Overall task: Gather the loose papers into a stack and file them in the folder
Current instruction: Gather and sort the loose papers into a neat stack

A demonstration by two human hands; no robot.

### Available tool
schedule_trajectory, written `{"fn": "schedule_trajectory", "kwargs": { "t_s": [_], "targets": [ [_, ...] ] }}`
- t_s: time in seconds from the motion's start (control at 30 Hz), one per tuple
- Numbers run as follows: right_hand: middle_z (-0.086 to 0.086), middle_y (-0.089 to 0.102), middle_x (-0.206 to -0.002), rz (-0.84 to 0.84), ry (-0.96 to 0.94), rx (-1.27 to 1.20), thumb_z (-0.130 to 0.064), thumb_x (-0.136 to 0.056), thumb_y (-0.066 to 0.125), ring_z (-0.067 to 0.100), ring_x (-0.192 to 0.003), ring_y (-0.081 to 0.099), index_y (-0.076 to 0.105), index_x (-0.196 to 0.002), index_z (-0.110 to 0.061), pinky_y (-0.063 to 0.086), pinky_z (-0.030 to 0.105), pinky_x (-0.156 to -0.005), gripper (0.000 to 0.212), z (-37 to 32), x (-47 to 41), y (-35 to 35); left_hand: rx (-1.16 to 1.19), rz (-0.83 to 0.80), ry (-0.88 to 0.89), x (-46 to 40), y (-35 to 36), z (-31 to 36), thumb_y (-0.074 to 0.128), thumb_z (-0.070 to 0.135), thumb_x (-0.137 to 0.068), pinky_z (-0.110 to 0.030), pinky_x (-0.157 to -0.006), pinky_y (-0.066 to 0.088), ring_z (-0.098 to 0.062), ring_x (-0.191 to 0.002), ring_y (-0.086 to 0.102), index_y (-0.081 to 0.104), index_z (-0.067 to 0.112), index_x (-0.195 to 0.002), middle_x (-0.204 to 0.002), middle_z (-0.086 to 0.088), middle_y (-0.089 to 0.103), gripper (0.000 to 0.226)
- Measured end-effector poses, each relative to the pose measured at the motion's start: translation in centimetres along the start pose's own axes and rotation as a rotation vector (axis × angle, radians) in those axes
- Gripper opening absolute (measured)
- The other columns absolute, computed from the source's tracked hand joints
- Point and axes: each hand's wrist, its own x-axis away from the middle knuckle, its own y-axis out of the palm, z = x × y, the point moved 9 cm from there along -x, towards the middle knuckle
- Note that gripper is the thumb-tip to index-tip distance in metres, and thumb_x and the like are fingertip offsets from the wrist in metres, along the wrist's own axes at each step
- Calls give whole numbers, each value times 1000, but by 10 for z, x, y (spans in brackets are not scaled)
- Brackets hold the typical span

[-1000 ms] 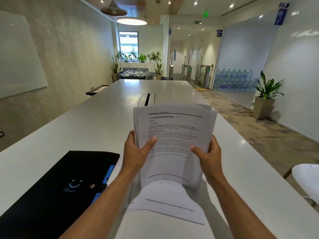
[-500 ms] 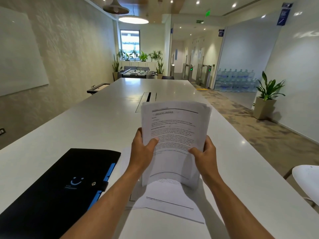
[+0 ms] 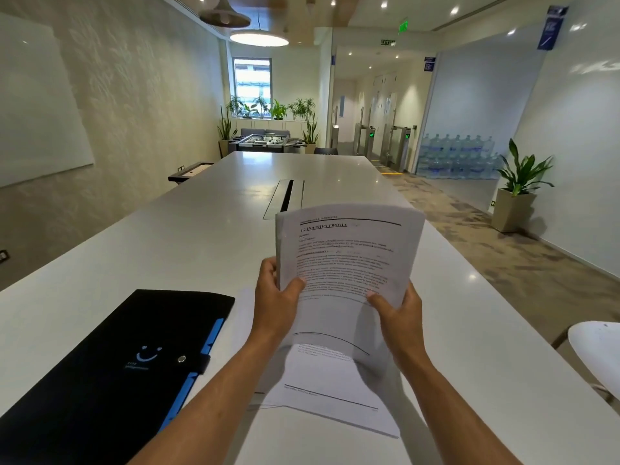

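Note:
A stack of printed papers (image 3: 345, 263) stands upright above the white table (image 3: 167, 236), its top sheet headed "Industry Profile". My left hand (image 3: 276, 302) grips the stack's left edge, thumb on the front. My right hand (image 3: 399, 317) grips its lower right edge. Under the stack, loose sheets (image 3: 328, 394) lie flat on the table. A black folder (image 3: 110, 364) with blue tabs and a snap strap lies shut to the left, close to my left forearm.
A cable slot (image 3: 283, 198) is cut into the table's middle, just beyond the papers. A white chair (image 3: 600, 354) stands at the table's right edge. A potted plant (image 3: 516, 193) and stacked water bottles (image 3: 459, 156) are far right.
The fanned sheets have been drawn together into a tighter stack, and both hands have shifted slightly right with it. The folder and the flat sheets have not moved.

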Motion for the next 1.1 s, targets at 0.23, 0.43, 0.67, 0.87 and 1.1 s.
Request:
{"fn": "schedule_trajectory", "kwargs": {
  "t_s": [0.23, 0.43, 0.67, 0.87, 1.1],
  "targets": [
    [-10, 65, -107, 52, -20, 56, -19, -85, 71, 12, -95, 65, 56, -110, -28, 59, 26, -73, 31, 0, 1, -1, -35, 29, -13, -1, -2, -12, 61, 10, -93, -4, -62, 49, -3, -94, 64, 49, 30, -113, -108, 14, 62, 30],
    [-10, 68, -105, 39, 147, 96, -14, -79, 76, 10, -92, 66, 57, -109, -27, 57, 30, -80, 38, 27, -14, -24, -344, 167, -169, -9, -32, -38, 63, 27, -92, -17, -71, 50, -16, -95, 62, 53, 21, -113, -108, -1, 63, 23],
    [13, 66, -116, 43, 464, 444, -7, -78, 72, 26, -90, 59, 55, -119, -12, 54, 38, -81, 45, 92, 1, -61, -873, 86, -498, 13, -58, -84, 65, 29, -86, -49, -107, 36, -31, -131, 37, 41, 12, -141, -144, -12, 39, 63],
    [5, 59, -93, 5, 435, 706, -13, -80, 63, 24, -78, 54, 50, -102, -17, 46, 32, -66, 26, 91, 11, -53, -820, 100, -502, 14, -56, -85, 67, 22, -86, -49, -105, 42, -34, -128, 42, 34, 7, -144, -146, -18, 35, 68],
    [1, 55, -94, -44, 389, 709, -16, -83, 64, 22, -82, 53, 47, -105, -19, 53, 39, -74, 28, 84, 14, -33, -745, 133, -562, 8, -65, -98, 68, 12, -82, -49, -94, 52, -34, -116, 53, 30, 8, -147, -142, -19, 38, 75]
  ]
}}
